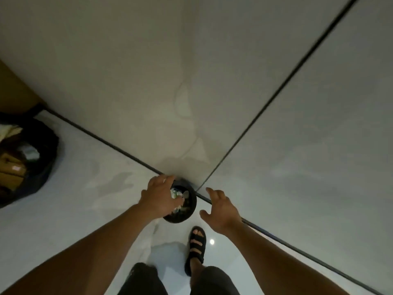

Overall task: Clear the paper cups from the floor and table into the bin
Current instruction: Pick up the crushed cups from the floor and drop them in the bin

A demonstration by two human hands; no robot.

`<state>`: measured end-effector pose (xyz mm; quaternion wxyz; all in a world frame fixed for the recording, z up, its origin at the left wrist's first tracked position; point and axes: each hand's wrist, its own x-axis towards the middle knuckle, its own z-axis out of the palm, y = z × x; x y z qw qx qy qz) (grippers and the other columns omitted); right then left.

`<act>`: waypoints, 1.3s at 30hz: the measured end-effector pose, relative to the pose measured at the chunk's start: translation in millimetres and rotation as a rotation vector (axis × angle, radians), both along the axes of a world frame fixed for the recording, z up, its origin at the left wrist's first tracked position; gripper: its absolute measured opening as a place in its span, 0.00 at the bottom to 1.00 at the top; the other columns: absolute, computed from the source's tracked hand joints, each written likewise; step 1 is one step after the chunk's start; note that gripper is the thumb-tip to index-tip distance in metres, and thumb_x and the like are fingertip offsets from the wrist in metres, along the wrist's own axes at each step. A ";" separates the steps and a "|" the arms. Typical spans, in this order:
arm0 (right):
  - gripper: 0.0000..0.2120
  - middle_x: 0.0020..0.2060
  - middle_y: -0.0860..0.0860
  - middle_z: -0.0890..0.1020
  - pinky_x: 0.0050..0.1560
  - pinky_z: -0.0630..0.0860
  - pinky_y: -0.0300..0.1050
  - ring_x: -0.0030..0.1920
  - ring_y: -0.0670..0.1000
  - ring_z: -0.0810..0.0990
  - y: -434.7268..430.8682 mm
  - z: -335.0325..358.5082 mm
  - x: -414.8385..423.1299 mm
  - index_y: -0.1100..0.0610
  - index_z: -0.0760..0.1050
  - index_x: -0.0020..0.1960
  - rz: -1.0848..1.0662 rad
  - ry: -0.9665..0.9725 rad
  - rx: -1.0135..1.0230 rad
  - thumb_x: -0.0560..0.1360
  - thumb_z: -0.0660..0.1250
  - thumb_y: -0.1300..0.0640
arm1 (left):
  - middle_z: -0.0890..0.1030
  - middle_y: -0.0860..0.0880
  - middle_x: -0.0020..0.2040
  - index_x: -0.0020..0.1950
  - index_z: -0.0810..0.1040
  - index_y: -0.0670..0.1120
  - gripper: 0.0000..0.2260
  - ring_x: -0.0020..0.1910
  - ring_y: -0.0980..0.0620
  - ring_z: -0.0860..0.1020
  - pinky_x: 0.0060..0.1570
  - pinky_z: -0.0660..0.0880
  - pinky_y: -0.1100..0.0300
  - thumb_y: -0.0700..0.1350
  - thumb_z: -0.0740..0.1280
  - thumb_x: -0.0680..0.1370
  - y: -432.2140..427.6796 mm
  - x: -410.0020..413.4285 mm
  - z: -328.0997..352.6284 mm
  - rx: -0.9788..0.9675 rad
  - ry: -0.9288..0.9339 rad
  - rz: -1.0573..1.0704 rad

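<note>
A small round black bin (190, 211) stands on the pale floor in the corner where two walls meet. Pale crumpled paper pieces (178, 206) lie inside it, too blurred to name as cups. My left hand (158, 195) hovers over the bin's left half with its fingers curved down over the opening. A pale piece (175, 191) shows just beneath the fingers, and I cannot tell whether the hand holds it. My right hand (222, 210) hangs to the right of the bin, fingers spread and holding nothing.
A large black rubbish bag (45, 154) with cardboard and paper inside sits on the floor at the far left. My foot in a black sandal (196, 245) stands just behind the bin. Grey walls with a dark skirting line (106, 141) close off the corner.
</note>
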<state>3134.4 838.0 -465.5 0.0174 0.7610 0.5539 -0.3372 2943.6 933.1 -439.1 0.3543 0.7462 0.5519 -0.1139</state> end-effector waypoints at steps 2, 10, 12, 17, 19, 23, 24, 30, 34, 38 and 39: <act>0.37 0.74 0.50 0.61 0.64 0.72 0.50 0.70 0.54 0.66 -25.0 25.7 -5.5 0.45 0.50 0.78 -0.089 -0.013 0.054 0.76 0.64 0.40 | 0.52 0.50 0.78 0.78 0.51 0.52 0.36 0.76 0.47 0.49 0.72 0.56 0.44 0.60 0.64 0.76 -10.6 1.3 23.2 0.018 0.004 -0.086; 0.38 0.76 0.51 0.57 0.67 0.70 0.53 0.72 0.57 0.62 -146.0 97.6 -22.1 0.46 0.48 0.79 -0.487 -0.079 0.101 0.76 0.64 0.39 | 0.51 0.48 0.78 0.78 0.50 0.53 0.37 0.76 0.45 0.50 0.72 0.57 0.45 0.62 0.62 0.75 -64.6 26.9 91.8 0.106 0.021 -0.494; 0.38 0.76 0.51 0.57 0.67 0.70 0.53 0.73 0.56 0.62 -185.1 111.4 -20.1 0.46 0.49 0.79 -0.587 -0.093 0.122 0.76 0.64 0.39 | 0.51 0.49 0.78 0.78 0.49 0.54 0.37 0.76 0.46 0.50 0.72 0.56 0.44 0.63 0.62 0.75 -86.8 47.1 107.8 0.127 0.032 -0.597; 0.38 0.76 0.50 0.56 0.67 0.69 0.52 0.74 0.55 0.60 -297.7 137.2 -0.3 0.45 0.49 0.79 -0.862 -0.166 0.158 0.75 0.63 0.37 | 0.49 0.50 0.78 0.78 0.48 0.55 0.36 0.76 0.47 0.49 0.73 0.54 0.44 0.63 0.60 0.76 -177.2 115.5 143.6 0.180 -0.016 -0.874; 0.38 0.77 0.50 0.55 0.66 0.70 0.52 0.74 0.55 0.59 -347.2 144.6 8.2 0.45 0.49 0.78 -0.960 -0.190 0.153 0.75 0.63 0.36 | 0.49 0.51 0.78 0.78 0.49 0.55 0.35 0.76 0.47 0.48 0.73 0.54 0.44 0.63 0.60 0.76 -222.4 142.7 155.6 0.221 -0.037 -0.984; 0.38 0.77 0.50 0.54 0.66 0.69 0.54 0.75 0.55 0.57 -453.9 153.8 25.0 0.45 0.48 0.79 -1.126 -0.227 0.139 0.75 0.61 0.36 | 0.50 0.51 0.78 0.78 0.50 0.56 0.35 0.76 0.48 0.48 0.71 0.56 0.43 0.64 0.60 0.75 -320.9 196.9 170.9 0.297 -0.057 -1.158; 0.39 0.78 0.50 0.53 0.67 0.68 0.54 0.75 0.55 0.56 -483.9 155.6 28.9 0.45 0.48 0.79 -1.163 -0.234 0.127 0.75 0.61 0.36 | 0.51 0.51 0.78 0.78 0.50 0.56 0.35 0.76 0.47 0.48 0.71 0.56 0.42 0.64 0.60 0.75 -348.6 211.0 173.4 0.311 -0.060 -1.198; 0.39 0.78 0.51 0.52 0.69 0.63 0.57 0.76 0.56 0.52 -677.0 167.0 40.1 0.45 0.47 0.79 -1.395 -0.278 0.053 0.75 0.60 0.34 | 0.53 0.50 0.78 0.77 0.53 0.55 0.35 0.76 0.47 0.50 0.70 0.58 0.42 0.64 0.60 0.74 -541.3 279.4 180.6 0.339 -0.130 -1.444; 0.39 0.78 0.51 0.51 0.70 0.62 0.58 0.76 0.56 0.51 -779.2 172.2 40.4 0.44 0.48 0.79 -1.551 -0.267 0.015 0.74 0.61 0.34 | 0.52 0.51 0.78 0.77 0.52 0.55 0.34 0.76 0.48 0.50 0.71 0.58 0.41 0.64 0.59 0.75 -651.9 307.1 180.4 0.328 -0.181 -1.615; 0.39 0.78 0.51 0.52 0.69 0.64 0.57 0.76 0.56 0.53 -847.1 169.4 52.2 0.45 0.49 0.79 -1.676 -0.256 0.014 0.74 0.61 0.34 | 0.51 0.50 0.78 0.78 0.52 0.54 0.34 0.77 0.48 0.49 0.72 0.56 0.41 0.63 0.60 0.76 -732.2 339.2 180.6 0.318 -0.190 -1.740; 0.39 0.78 0.51 0.52 0.68 0.64 0.57 0.76 0.56 0.53 -860.2 166.7 56.4 0.45 0.49 0.79 -1.703 -0.248 0.014 0.74 0.61 0.35 | 0.51 0.50 0.78 0.78 0.52 0.54 0.34 0.77 0.48 0.49 0.72 0.56 0.41 0.63 0.60 0.76 -749.4 348.9 178.7 0.316 -0.186 -1.765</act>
